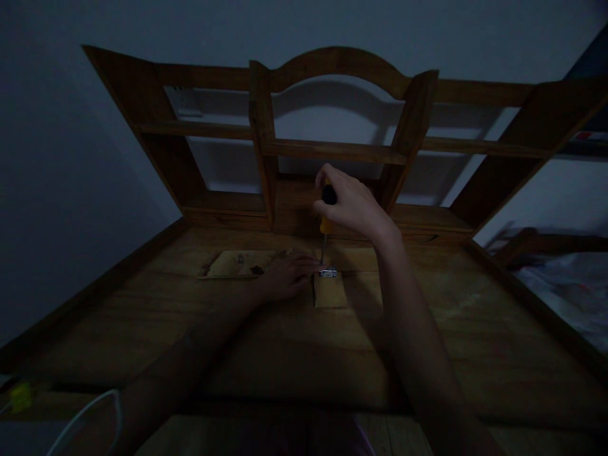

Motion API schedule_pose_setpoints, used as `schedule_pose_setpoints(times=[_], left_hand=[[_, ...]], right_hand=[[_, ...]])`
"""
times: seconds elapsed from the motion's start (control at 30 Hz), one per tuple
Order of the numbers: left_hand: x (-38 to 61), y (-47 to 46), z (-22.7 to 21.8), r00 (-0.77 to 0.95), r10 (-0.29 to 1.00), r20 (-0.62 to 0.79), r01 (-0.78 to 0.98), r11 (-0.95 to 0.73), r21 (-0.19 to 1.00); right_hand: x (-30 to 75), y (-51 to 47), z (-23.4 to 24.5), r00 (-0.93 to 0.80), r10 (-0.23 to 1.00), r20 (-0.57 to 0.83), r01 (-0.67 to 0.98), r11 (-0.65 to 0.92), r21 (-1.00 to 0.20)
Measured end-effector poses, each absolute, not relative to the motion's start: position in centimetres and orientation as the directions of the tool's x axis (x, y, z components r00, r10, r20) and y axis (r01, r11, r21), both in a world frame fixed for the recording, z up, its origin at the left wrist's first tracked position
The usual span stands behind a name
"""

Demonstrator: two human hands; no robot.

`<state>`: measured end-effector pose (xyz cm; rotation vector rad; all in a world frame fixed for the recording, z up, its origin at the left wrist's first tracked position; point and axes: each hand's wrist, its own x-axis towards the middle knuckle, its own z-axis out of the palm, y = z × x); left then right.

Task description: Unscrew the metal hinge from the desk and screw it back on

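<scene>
My right hand (349, 199) is closed around the yellow and black handle of a screwdriver (326, 224). Its shaft points down, nearly upright, with the tip at a small silver metal fitting, which looks like a hinge (327, 272). That fitting lies at the far edge of a small square wooden piece (330, 292) on the desk. From the left, my left hand (287, 277) rests low on the wood, fingers stretched out and fingertips touching or close beside the fitting and screwdriver tip. Any screw under the tip is too small and dark to see.
A flat wooden strip (232, 265) with small dark bits on it lies left of the fitting. Behind the desktop (266, 342) rises a wooden shelf unit (327, 151) against the wall. Something yellow (20, 397) shows at the lower left. The room is dim.
</scene>
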<state>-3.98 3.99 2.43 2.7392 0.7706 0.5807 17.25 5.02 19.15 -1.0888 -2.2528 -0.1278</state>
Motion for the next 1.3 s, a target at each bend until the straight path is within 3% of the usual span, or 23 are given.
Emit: schedule_pose_setpoints(times=[1.3], left_hand=[[-3.9, 3.8, 2.8, 0.789, 0.547, 0.282, 0.466, -0.830, 0.306]], right_hand=[[18.2, 5.5, 19.4, -0.420, 0.675, 0.606, 0.721, 0.654, -0.229]])
